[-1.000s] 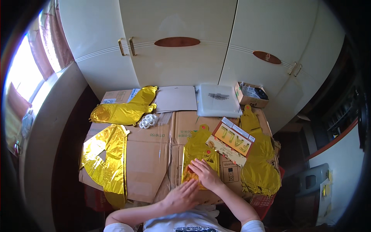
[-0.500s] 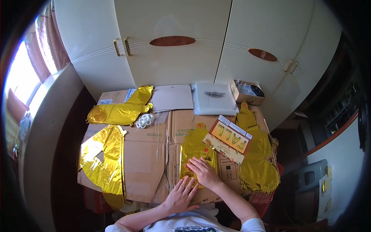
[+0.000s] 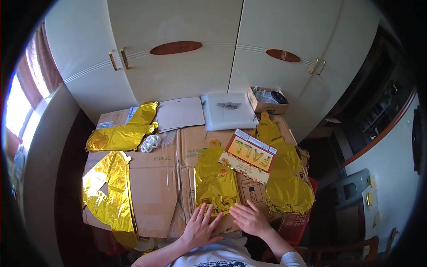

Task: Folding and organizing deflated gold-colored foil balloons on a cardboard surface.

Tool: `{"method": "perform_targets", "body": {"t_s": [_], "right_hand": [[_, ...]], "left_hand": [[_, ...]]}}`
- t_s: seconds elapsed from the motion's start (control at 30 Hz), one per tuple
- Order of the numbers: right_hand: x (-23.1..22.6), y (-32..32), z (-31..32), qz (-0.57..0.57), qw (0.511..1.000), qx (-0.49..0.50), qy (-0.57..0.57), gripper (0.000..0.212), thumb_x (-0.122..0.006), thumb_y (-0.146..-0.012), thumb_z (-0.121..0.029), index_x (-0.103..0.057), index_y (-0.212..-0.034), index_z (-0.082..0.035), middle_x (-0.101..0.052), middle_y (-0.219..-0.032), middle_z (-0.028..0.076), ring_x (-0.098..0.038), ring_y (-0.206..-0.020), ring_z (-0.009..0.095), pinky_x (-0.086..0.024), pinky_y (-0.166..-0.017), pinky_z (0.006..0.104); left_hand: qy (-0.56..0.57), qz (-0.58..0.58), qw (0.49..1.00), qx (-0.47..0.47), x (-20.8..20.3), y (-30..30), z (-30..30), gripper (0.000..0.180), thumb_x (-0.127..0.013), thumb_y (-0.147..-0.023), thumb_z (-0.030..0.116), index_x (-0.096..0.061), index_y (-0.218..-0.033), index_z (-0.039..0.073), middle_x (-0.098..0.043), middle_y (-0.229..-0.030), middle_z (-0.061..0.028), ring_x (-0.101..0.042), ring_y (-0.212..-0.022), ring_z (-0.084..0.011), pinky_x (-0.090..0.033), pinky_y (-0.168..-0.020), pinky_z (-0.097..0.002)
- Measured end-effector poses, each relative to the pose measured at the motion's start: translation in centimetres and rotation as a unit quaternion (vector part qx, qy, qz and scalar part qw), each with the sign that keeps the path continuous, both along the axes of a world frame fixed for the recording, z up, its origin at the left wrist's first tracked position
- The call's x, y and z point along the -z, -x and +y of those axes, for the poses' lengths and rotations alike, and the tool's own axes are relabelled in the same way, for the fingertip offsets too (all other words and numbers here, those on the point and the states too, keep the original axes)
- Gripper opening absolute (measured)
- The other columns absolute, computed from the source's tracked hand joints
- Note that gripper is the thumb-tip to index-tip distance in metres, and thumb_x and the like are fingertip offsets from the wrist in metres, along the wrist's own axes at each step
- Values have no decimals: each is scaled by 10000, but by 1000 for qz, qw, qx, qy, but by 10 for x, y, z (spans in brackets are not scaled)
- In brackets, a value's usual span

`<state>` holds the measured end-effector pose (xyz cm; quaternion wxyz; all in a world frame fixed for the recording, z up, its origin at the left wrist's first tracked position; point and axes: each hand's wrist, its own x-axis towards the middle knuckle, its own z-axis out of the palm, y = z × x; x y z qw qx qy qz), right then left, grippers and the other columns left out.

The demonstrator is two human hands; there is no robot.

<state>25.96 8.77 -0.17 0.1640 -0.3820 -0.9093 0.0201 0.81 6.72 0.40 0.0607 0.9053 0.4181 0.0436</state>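
Observation:
A gold foil balloon, flat with its near part folded into a rectangle, lies on the cardboard in front of me. My left hand has its fingers spread, the tips at the balloon's near left edge. Beside its near right corner is my right hand, fingers stretched out and nothing in them. A printed header card with a picture of gold letters overlaps the balloon's right side. To the right lies another flat gold foil balloon. An A-shaped foil balloon rests at the left, with an L-shaped one behind it.
Flattened cardboard covers the table. Small white rolls sit beside thin clear straws. Grey-white sheets, a stack of clear plastic bags and a small open box line the back, before cream cupboards.
My right hand has lifted off the folded balloon and moved toward me and right. My left hand stays at its near edge. The view has shifted slightly to the right.

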Motion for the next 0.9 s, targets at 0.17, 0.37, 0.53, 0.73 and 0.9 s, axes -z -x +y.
{"method": "perform_targets", "body": {"t_s": [0.17,0.37,0.53,0.73,0.9], "right_hand": [[12,-3,-12,-4,999,36,27,398,-633,-899,-300,-645,-1224,-72,-593,-1330,67,-483,-1317,192,-286,-1132,499],[-7,-23,42,-1,995,91,-26,411,-648,-884,-280,-635,-1237,-71,-588,-1322,110,-524,-1263,258,-347,-1088,506],[9,-50,119,-91,981,115,-127,529,-605,-882,-201,-497,-1376,-48,-607,-1250,160,-570,-1175,341,-494,-969,462],[-6,-39,129,-216,948,37,-229,503,-540,-886,-57,-474,-1383,-12,-681,-1041,158,-673,-954,283,-591,-814,337],[-7,-48,132,-179,955,99,-215,496,-563,-875,-45,-497,-1366,-27,-686,-1036,110,-674,-934,245,-589,-798,329]], "left_hand": [[3,2,1000,-4,1,-1,-1,844,-510,-826,708,-401,-1463,166,-354,-1459,-282,-282,-1376,-492,-225,-1136,-555],[2,6,1000,-4,-3,-1,-2,844,-509,-830,706,-393,-1465,163,-356,-1453,-291,-286,-1374,-490,-222,-1137,-553],[-5,14,1000,0,-5,-1,-2,843,-502,-836,705,-381,-1471,165,-353,-1459,-287,-292,-1376,-482,-222,-1140,-541],[-22,-8,1000,4,-1,0,-4,834,-530,-827,696,-416,-1448,151,-369,-1439,-300,-317,-1351,-502,-252,-1121,-555],[-26,-20,999,1,0,1,-6,847,-534,-821,705,-419,-1445,143,-372,-1433,-302,-321,-1343,-512,-254,-1116,-565]]}}
